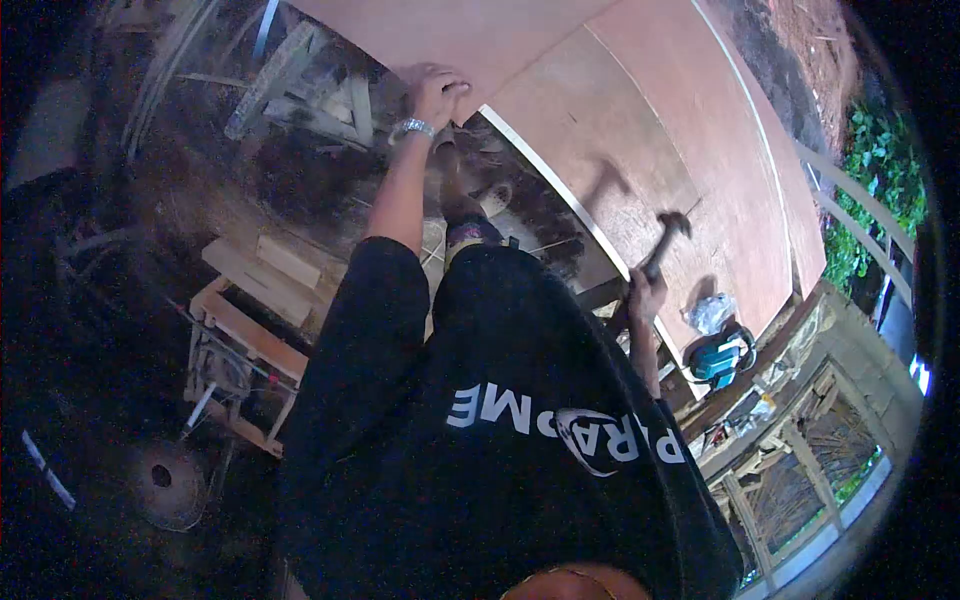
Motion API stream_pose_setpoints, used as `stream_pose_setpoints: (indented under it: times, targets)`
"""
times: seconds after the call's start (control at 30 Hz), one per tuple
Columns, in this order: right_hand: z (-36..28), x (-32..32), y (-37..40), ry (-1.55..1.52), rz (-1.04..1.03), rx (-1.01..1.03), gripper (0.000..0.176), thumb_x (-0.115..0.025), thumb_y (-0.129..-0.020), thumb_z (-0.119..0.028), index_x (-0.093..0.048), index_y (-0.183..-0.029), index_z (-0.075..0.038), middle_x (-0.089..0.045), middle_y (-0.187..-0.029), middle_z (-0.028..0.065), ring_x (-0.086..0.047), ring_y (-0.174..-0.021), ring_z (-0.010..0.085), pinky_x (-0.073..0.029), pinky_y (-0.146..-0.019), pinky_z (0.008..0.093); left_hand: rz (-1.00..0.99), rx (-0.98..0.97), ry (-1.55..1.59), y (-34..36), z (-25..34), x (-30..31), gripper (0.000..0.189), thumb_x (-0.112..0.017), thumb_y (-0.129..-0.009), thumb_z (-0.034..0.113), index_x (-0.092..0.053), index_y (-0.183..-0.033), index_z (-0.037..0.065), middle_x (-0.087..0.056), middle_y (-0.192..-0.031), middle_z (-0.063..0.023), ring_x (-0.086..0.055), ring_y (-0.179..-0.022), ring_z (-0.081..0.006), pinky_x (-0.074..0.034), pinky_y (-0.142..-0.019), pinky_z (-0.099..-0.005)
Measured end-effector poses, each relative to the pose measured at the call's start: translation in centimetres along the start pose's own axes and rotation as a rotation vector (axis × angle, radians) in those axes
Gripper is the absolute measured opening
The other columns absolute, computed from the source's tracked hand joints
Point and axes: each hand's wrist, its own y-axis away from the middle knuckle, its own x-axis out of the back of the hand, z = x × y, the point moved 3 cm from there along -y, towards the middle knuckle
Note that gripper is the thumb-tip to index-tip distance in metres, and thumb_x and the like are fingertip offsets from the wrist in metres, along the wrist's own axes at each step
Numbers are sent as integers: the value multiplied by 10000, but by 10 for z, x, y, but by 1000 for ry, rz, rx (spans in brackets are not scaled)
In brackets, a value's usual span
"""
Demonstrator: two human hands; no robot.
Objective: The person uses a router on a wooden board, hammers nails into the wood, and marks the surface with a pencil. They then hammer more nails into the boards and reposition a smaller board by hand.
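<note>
My left hand (438,95), with a metal watch at the wrist, has its fingers bent over the near edge of a reddish plywood sheet (470,40), by its corner. On the right, my right hand (647,296) is closed round the handle of a hammer (661,248). The hammer's head is over a paler plywood panel (640,150) with a white front edge, and its shadow falls on the panel. A teal power tool (722,358) and a clear plastic bag (709,313) lie close to the right hand.
A wooden frame stand (255,335) with boards on it is at the lower left. Farther up on that side is a wooden trestle (280,80). Small items rest on a ledge beside the window frame (800,455) at the lower right. Green plants show outside.
</note>
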Motion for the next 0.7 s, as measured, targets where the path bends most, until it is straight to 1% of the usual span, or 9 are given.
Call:
stream_pose_setpoints:
  times: [0.1, 0.17, 0.23, 0.3, 0.4, 0.47, 0.53, 0.6, 0.7]
  targets:
    - [-93, -58, -4, 89, -264, 127, 177, -705, -860, -160, -613, -901, -15, -578, -712, 35, -522, -646, 148, -445, -604, 330, -14, -40, 29, -1, 21, 13, 171, -737, -803, 148, -782, -942, 59, -752, -1078, -115, -656, -1075, -305, -472, -1018, -429]
    - [-131, -100, -14, 180, -348, 252, 211, -699, -890, -191, -626, -964, -8, -604, -750, 56, -547, -688, 173, -469, -651, 346, -17, -46, 15, -2, 13, 10, 172, -730, -799, 137, -782, -943, 59, -752, -1079, -116, -663, -1066, -303, -476, -1016, -423]
    - [-167, -141, -25, 166, -471, 262, 259, -694, -927, -244, -636, -1021, -10, -616, -759, 105, -597, -705, 221, -496, -694, 381, -34, 0, 50, 1, 7, 5, 171, -722, -795, 128, -782, -940, 62, -753, -1079, -116, -669, -1057, -303, -479, -1016, -420]
    - [-202, -171, -32, 315, -487, 468, 296, -670, -964, -295, -641, -1063, -18, -639, -775, 176, -640, -701, 276, -515, -711, 431, -61, 94, 134, 3, 4, 1, 168, -715, -791, 121, -783, -935, 67, -753, -1077, -116, -675, -1048, -305, -480, -1018, -421]
    - [-250, -201, -11, 249, -456, 534, 300, -678, -956, -281, -637, -1060, -2, -605, -716, 123, -583, -618, 231, -461, -575, 375, -44, -85, -28, -1, -3, 2, 131, -730, -814, 88, -762, -932, 43, -735, -1060, -113, -680, -1011, -283, -527, -951, -382]
    - [-217, -228, -20, 214, -336, 778, 294, -673, -967, -280, -628, -1046, -1, -599, -680, 127, -576, -595, 241, -467, -576, 384, -120, 280, 906, -4, -39, -18, 123, -725, -803, 69, -760, -917, 38, -734, -1065, -111, -680, -1018, -278, -532, -956, -367]
    - [-211, -242, -21, 263, -359, 650, 289, -672, -968, -269, -608, -1017, 9, -624, -660, 171, -625, -598, 288, -488, -577, 421, -78, 243, 862, -4, -24, -9, 121, -717, -784, 39, -760, -896, 34, -734, -1065, -106, -681, -1021, -268, -541, -948, -358]
    - [-209, -253, -29, 312, -447, 682, 283, -663, -970, -262, -602, -1006, 12, -642, -677, 195, -659, -604, 305, -488, -562, 438, 66, -181, -168, 0, 22, 12, 131, -706, -755, -3, -760, -869, 31, -738, -1061, -99, -683, -1019, -253, -554, -925, -356]
    - [-210, -258, -29, 235, -446, 696, 263, -656, -968, -254, -595, -977, 2, -663, -702, 230, -698, -624, 361, -491, -539, 453, 47, -1, 35, 5, 36, 18, 162, -709, -703, -33, -762, -840, 33, -740, -1053, -87, -669, -1040, -250, -545, -939, -358]
